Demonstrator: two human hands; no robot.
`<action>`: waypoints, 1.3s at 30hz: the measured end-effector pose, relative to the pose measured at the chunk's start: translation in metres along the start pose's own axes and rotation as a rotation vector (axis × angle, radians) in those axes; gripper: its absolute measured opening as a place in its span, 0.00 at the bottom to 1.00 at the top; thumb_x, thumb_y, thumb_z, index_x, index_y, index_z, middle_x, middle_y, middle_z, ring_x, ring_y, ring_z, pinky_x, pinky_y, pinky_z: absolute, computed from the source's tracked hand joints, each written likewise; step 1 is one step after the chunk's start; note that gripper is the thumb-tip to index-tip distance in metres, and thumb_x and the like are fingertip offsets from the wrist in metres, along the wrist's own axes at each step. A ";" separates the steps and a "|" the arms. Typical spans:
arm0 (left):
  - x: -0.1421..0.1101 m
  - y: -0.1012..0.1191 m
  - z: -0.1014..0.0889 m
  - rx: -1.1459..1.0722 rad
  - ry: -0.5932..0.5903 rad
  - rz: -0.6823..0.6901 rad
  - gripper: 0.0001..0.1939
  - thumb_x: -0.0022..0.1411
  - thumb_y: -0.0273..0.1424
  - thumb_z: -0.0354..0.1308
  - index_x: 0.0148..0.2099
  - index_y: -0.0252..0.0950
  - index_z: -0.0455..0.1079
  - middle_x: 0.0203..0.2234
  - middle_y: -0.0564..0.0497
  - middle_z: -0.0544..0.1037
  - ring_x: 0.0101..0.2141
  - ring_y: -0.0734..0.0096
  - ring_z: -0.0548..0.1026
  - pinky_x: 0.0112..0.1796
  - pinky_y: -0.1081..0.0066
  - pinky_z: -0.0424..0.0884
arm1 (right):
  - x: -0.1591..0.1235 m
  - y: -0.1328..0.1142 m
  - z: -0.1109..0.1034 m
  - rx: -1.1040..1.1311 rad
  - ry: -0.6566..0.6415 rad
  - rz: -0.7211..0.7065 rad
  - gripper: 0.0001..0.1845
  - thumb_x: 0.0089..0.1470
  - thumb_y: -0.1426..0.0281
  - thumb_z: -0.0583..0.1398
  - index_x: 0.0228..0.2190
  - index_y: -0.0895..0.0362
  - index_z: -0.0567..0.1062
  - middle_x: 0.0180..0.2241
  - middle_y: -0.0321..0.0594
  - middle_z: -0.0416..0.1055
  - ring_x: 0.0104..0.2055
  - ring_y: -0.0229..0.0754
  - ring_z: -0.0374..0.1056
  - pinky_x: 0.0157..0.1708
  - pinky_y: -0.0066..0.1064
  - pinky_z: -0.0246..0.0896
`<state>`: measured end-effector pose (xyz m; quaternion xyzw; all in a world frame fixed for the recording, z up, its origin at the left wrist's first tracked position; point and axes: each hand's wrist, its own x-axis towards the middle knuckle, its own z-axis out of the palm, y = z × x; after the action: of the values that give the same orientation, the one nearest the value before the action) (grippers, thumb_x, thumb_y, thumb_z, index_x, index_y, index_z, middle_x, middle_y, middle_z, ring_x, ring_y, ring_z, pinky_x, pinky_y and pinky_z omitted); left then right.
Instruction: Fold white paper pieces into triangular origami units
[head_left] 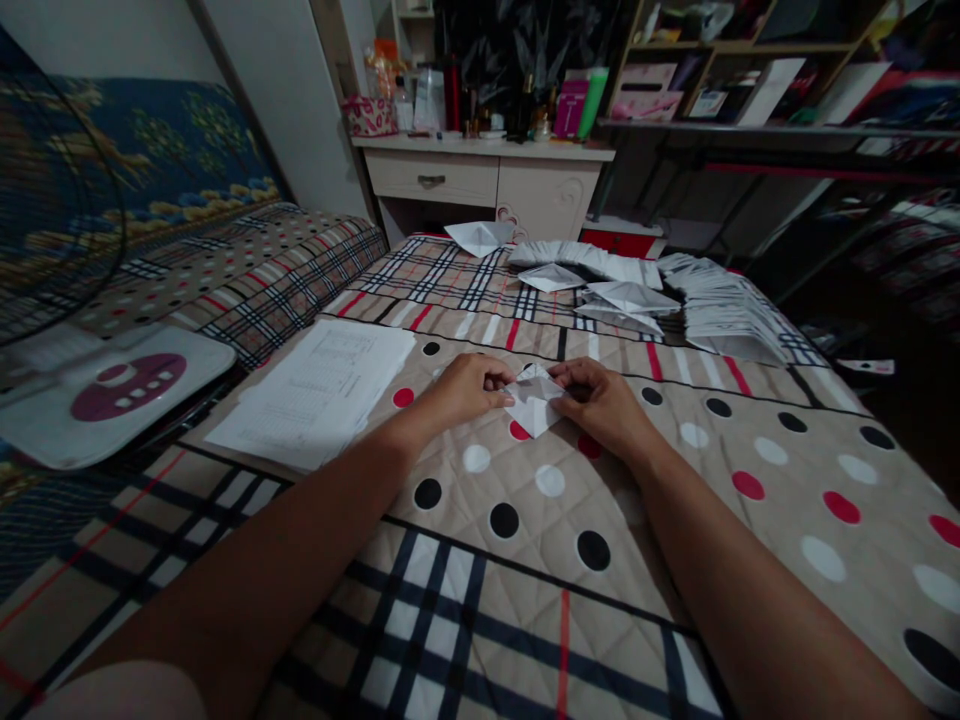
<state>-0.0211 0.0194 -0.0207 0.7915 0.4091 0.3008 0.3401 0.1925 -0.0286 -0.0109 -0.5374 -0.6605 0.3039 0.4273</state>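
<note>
A small folded piece of white paper lies on the dotted quilt in front of me. My left hand pinches its left side with curled fingers. My right hand grips its right side, fingers closed over the edge. Both forearms reach in from the bottom of the view.
A stack of printed sheets lies to the left. Several folded paper shapes and a fanned pile of paper sit farther back. A fan base stands at left. A dresser and cluttered shelves line the far wall.
</note>
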 end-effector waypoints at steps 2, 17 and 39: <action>-0.002 0.002 0.003 0.024 0.055 0.008 0.09 0.48 0.29 0.68 0.34 0.35 0.78 0.24 0.54 0.76 0.24 0.76 0.67 0.25 0.74 0.62 | 0.000 0.000 0.000 0.024 -0.003 -0.007 0.03 0.38 0.74 0.63 0.23 0.56 0.75 0.40 0.43 0.72 0.40 0.44 0.70 0.41 0.37 0.67; -0.006 0.008 -0.001 0.010 -0.010 0.367 0.12 0.50 0.17 0.58 0.31 0.36 0.78 0.30 0.51 0.74 0.32 0.74 0.73 0.35 0.72 0.68 | -0.001 -0.007 -0.004 -0.021 -0.122 -0.113 0.09 0.37 0.79 0.59 0.18 0.55 0.77 0.40 0.42 0.73 0.39 0.43 0.70 0.41 0.36 0.67; -0.005 0.014 -0.001 0.058 0.101 0.140 0.14 0.50 0.33 0.67 0.41 0.35 0.75 0.31 0.51 0.75 0.29 0.74 0.70 0.32 0.73 0.67 | 0.000 -0.010 -0.008 -0.266 -0.090 0.016 0.23 0.35 0.68 0.71 0.37 0.53 0.75 0.30 0.36 0.73 0.29 0.41 0.66 0.30 0.33 0.62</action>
<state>-0.0179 0.0094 -0.0105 0.8115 0.3779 0.3514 0.2741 0.1954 -0.0314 0.0014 -0.5802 -0.7093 0.2408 0.3197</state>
